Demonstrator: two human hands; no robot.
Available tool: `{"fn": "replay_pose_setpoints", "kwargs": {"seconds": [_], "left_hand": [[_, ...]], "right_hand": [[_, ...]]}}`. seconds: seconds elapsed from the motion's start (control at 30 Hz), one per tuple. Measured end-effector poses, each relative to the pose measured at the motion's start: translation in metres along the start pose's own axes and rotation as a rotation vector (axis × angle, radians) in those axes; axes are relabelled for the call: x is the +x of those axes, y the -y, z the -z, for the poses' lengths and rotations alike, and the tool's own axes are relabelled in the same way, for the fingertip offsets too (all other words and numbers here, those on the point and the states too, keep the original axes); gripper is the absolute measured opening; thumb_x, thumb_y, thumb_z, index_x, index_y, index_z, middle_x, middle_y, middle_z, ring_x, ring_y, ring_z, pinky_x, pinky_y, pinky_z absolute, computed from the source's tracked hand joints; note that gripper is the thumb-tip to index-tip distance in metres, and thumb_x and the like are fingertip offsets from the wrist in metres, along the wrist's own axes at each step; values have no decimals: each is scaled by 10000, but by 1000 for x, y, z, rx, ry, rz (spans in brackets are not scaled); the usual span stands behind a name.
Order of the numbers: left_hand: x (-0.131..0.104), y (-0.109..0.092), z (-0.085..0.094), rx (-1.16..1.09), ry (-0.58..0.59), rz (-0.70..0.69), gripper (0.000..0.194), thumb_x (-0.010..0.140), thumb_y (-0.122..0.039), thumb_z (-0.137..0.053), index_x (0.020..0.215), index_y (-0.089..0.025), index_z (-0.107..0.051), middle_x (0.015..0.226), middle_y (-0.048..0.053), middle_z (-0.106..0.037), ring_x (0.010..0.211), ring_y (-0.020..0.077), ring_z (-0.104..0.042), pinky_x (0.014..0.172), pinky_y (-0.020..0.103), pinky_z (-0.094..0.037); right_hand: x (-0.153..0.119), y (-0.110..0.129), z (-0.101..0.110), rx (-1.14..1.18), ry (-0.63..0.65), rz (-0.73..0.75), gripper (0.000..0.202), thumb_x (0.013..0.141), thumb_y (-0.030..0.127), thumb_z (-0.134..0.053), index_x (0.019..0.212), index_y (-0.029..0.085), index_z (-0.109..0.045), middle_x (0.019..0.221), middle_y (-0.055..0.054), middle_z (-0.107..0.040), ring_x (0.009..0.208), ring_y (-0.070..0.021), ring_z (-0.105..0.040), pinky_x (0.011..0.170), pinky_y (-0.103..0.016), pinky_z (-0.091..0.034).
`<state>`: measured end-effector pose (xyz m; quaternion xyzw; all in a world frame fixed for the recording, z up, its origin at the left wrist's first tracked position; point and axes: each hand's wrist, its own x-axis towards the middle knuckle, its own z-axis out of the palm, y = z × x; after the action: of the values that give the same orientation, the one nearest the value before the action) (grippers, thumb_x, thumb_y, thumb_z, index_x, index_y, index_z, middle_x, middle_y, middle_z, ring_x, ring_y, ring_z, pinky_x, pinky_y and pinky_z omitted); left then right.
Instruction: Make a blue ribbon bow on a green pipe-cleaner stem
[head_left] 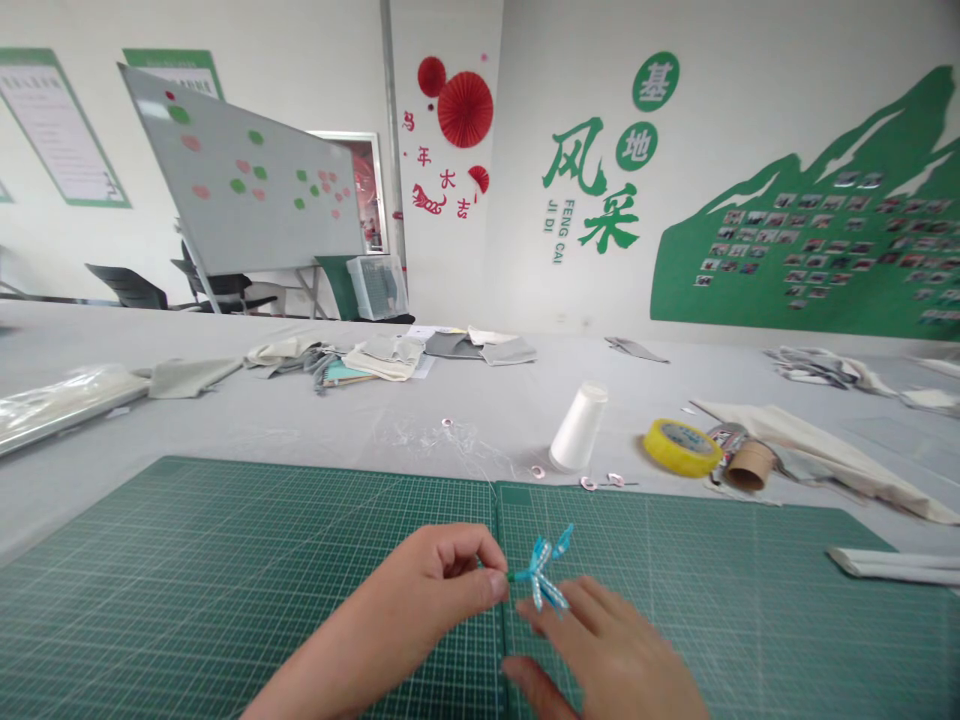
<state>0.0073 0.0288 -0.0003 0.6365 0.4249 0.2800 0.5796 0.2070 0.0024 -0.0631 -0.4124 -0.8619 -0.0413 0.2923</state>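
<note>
We note matt gridded cutting mat (225, 560), glossy yellow tape roll (682, 447), cardboard core (751, 466), shiny blue ribbon bow (546, 570).

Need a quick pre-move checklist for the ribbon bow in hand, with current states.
1. Left hand pinches the middle of the blue ribbon bow: ok, thumb and forefinger closed at its knot.
2. Right hand placed to support: ok, fingertips sit at the bow's lower tail; firm contact cannot tell.
3. Bow over the green cutting mat: ok.
4. Bow's loops even and tight: cannot tell, too small.
5. Mat around the hands free of clutter: ok; the white cup and yellow tape roll lie beyond the mat's far edge.
6. Small pink rings away from the bow: ok.
</note>
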Motion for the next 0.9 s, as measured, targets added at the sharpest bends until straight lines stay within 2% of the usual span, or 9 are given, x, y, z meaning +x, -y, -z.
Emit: {"fn": "replay_pose_setpoints", "kwargs": {"seconds": [0.1, 0.17, 0.27, 0.33, 0.37, 0.43, 0.5, 0.63, 0.9], "left_hand": [[-2, -2, -1, -4, -14, -4, 155, 819, -274, -566, 694, -184, -555, 659, -54, -422, 660, 137, -355, 633, 261, -288], [-3, -3, -2, -40, -8, -23, 139, 824, -256, -568, 705, -185, -570, 697, -44, -474, 704, 143, -404, 684, 265, -316], [-5, -3, -3, -69, 10, -23, 125, 834, -245, -563, 727, -184, -587, 753, -25, -550, 764, 156, -468, 744, 281, -341], [-4, -4, -3, -49, 13, -12, 134, 835, -253, -557, 726, -180, -582, 723, -27, -544, 726, 152, -460, 712, 280, -340], [-4, -4, -3, -34, 9, -8, 144, 833, -260, -557, 715, -179, -574, 695, -35, -519, 695, 145, -438, 684, 274, -331], [-3, -5, -3, -18, -4, -9, 151, 821, -265, -567, 698, -178, -558, 660, -50, -462, 651, 131, -383, 634, 260, -306], [-3, -5, -4, -32, -4, 0, 154, 818, -265, -570, 691, -180, -549, 615, -68, -405, 600, 118, -330, 579, 246, -276], [-4, -4, -5, -88, 43, 37, 82, 817, -230, -567, 749, -186, -555, 553, -86, -420, 534, 104, -336, 533, 232, -274], [-8, 1, -4, -54, 262, 120, 28, 739, -192, -595, 714, -180, -603, 567, -69, -458, 516, 94, -399, 498, 212, -294]], "right_hand": [[3, -7, -7, 229, 61, -101, 696, 588, 394, -868, 1197, 142, -645, 1162, -184, -703, 1085, -445, -610, 859, -584, -514], [5, -7, -9, 505, 117, -244, 838, 600, 462, -856, 1330, 183, -551, 1331, -187, -601, 1227, -436, -508, 984, -612, -407], [7, -2, -10, 991, 119, -489, 628, 666, 559, -784, 1202, 271, -628, 1192, -99, -680, 1123, -325, -593, 947, -482, -455], [8, 2, -9, 1264, 134, -595, 401, 719, 583, -736, 942, 254, -683, 813, -20, -698, 731, -192, -643, 657, -303, -519], [9, 4, -9, 1364, 151, -639, 359, 741, 579, -723, 826, 235, -665, 650, 27, -616, 542, -119, -540, 503, -216, -438], [11, 5, -9, 1505, 181, -716, 369, 757, 551, -732, 707, 208, -605, 499, 97, -416, 402, -52, -268, 381, -168, -208], [13, 5, -9, 1580, 165, -774, 379, 739, 518, -769, 676, 198, -576, 483, 119, -317, 412, -51, -162, 387, -192, -114], [14, 3, -7, 1671, 182, -853, 371, 704, 461, -816, 649, 199, -558, 469, 134, -266, 416, -54, -109, 408, -219, -83], [13, -16, -3, 1539, 332, -772, 367, 643, 449, -821, 583, 176, -583, 508, 72, -429, 481, -79, -251, 451, -240, -147]]}}
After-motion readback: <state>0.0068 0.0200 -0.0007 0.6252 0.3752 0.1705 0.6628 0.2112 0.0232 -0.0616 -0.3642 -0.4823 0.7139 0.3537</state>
